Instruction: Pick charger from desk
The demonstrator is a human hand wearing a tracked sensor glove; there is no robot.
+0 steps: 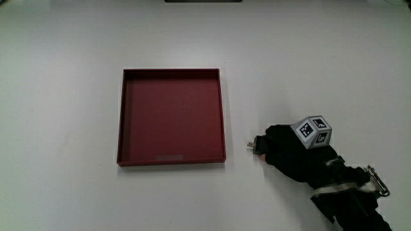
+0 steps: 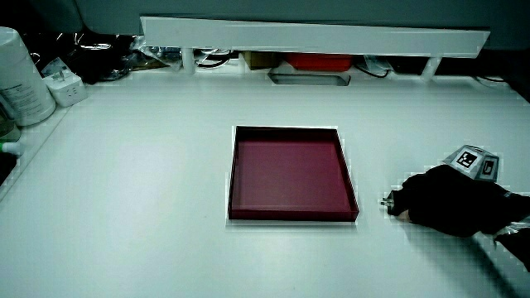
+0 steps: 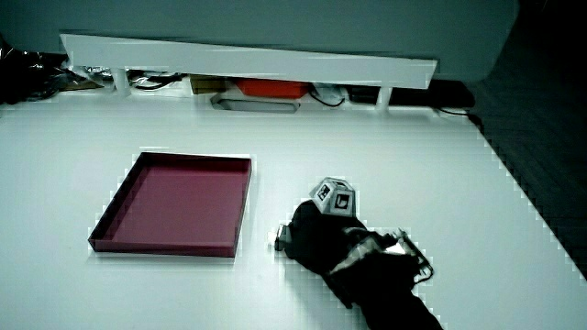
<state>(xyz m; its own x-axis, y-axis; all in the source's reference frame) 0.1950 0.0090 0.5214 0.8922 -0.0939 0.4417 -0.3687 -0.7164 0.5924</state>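
The hand (image 1: 292, 151) lies on the white desk (image 1: 77, 96) beside the dark red tray (image 1: 172, 117), roughly at the tray's four o'clock in the main view, with its forearm (image 1: 350, 202) trailing back toward the person and the patterned cube (image 1: 314, 132) riding on its back. The fingers are curled down over a small dark charger (image 1: 256, 146), of which only the end nearest the tray pokes out, a pale metal tip showing at the nine o'clock side of the glove; in both side views (image 2: 391, 201) (image 3: 281, 240) the same tip shows at desk level, so the charger seems to sit on the surface rather than lifted. The grip looks closed on it, though the glove hides how much of the body is actually held. The main risk, as I judge it, is a shallow pinch: if only the rear of the charger is caught, the protruding end could tip down and slip out on the lift. A careless sweep could also knock the tray, which stands near, and the tray is empty
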